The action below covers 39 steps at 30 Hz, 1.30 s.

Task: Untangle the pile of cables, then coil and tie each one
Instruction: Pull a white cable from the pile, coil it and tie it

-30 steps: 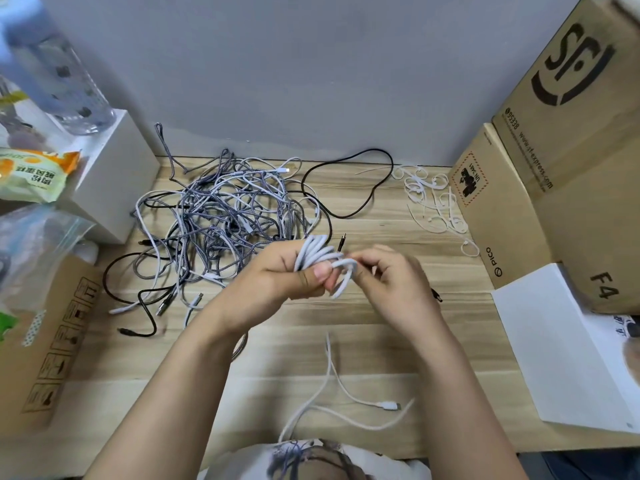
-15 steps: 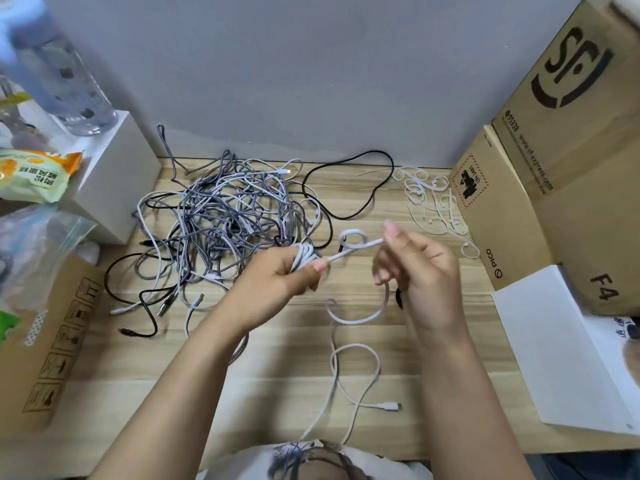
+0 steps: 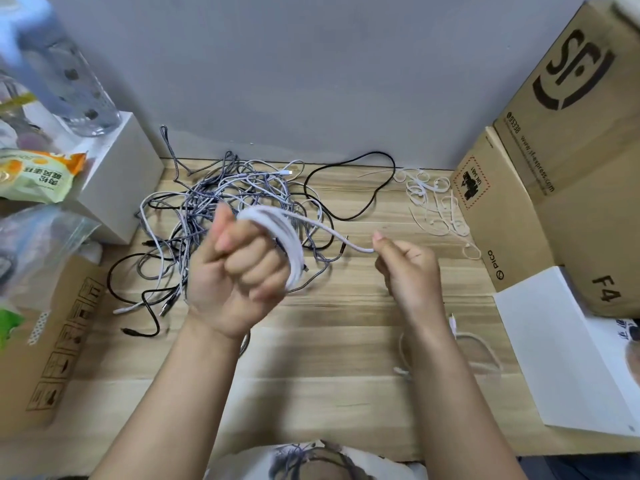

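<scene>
**A:** What containers are around, and what's in them?

**B:** Brown corrugated cardboard boxes (image 3: 568,161) stand at the right edge of the counter (image 3: 346,341), flaps shut, so their contents can't be seen. A white box (image 3: 114,181) sits at the left with a clear plastic bottle (image 3: 65,74) on top. Beside it lies a green and orange snack packet (image 3: 38,174), and below that a crinkled transparent zip bag (image 3: 38,244), whose contents are too blurred to tell.

**A:** And the cables?

**B:** The pile of cables (image 3: 221,216) lies on the pale wood-grain counter near the grey wall: braided grey, smooth white and thin black leads, all looped through each other. A lone black cable (image 3: 360,188) curves out to its right. Further right is a scatter of flat white ties (image 3: 433,206).

**A:** What are the hands doing?

**B:** The left hand (image 3: 239,271) is raised above the pile, its fingers curled into a fist through a round coil of the white cable (image 3: 284,237), several smooth turns bunched together. One strand runs taut from the coil to the right hand (image 3: 408,271), whose fingers pinch it near their tips. The cable's loose tail, blurred, lies on the counter behind the right forearm. A flat white sheet (image 3: 561,348) rests at the right
</scene>
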Each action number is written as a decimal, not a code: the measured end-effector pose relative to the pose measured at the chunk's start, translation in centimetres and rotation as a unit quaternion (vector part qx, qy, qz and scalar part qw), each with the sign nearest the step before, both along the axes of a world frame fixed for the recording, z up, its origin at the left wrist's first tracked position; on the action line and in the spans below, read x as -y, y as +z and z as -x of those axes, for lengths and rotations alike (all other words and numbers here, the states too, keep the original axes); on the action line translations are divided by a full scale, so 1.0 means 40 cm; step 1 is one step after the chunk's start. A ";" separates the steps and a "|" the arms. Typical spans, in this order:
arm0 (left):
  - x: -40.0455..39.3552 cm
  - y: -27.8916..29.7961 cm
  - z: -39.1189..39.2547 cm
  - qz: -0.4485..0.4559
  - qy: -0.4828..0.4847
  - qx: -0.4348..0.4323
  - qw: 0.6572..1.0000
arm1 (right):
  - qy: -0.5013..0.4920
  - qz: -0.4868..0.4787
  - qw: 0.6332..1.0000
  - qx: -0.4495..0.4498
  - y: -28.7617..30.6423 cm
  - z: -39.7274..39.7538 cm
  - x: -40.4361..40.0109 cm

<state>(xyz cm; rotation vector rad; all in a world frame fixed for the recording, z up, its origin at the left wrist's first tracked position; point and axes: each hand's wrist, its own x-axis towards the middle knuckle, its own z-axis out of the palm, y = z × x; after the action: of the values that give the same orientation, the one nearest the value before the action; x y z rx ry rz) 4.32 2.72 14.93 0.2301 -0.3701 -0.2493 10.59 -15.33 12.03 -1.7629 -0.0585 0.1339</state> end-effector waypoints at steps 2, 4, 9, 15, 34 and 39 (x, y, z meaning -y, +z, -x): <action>-0.002 0.014 -0.013 0.065 0.055 -0.071 0.994 | 0.024 0.059 0.998 0.002 -0.001 0.006 -0.004; -0.005 0.019 -0.031 0.082 0.100 -0.141 0.981 | 0.045 0.112 0.993 0.010 0.001 0.011 0.000; 0.045 -0.020 -0.086 -0.122 0.298 -0.274 0.906 | 0.144 0.205 0.965 0.077 0.022 0.046 -0.002; 0.088 -0.068 -0.065 -0.494 0.282 -0.127 0.813 | 0.160 0.223 0.952 0.135 0.067 0.069 -0.006; 0.060 -0.010 -0.015 -0.070 -0.159 0.085 0.981 | 0.137 0.062 0.970 0.190 0.095 0.049 -0.005; 0.030 0.032 -0.042 0.092 0.011 -0.027 0.995 | 0.217 0.090 0.968 0.094 0.071 0.062 -0.010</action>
<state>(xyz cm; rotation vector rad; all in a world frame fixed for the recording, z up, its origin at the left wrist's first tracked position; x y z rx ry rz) 6.01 1.53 16.20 0.0458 -0.3355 -0.1987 8.11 -14.95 14.87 -1.9170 -0.5883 0.2956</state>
